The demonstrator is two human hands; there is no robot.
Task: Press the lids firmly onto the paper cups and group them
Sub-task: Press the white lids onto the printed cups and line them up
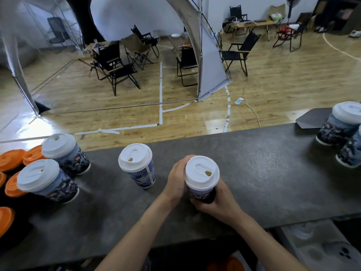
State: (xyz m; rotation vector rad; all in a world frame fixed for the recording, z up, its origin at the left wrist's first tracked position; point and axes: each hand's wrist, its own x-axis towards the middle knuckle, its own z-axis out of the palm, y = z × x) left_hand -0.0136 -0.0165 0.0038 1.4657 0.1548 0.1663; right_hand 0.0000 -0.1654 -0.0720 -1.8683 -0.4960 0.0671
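A paper cup with a white lid (pixel 202 174) stands on the dark counter (pixel 263 173) in front of me. My left hand (pixel 176 178) wraps its left side just below the lid. My right hand (pixel 216 202) grips its lower body from the right. Another lidded cup (pixel 136 165) stands just to the left. Two more lidded cups (pixel 58 151) (pixel 45 180) sit at the far left, and two lidded cups (pixel 339 124) (pixel 351 153) are grouped at the right edge.
Several orange lids (pixel 11 159) lie at the counter's left end. A flat dark sheet (pixel 312 117) rests near the right cups. Beyond the counter's far edge is a wooden floor with folding chairs (pixel 115 65).
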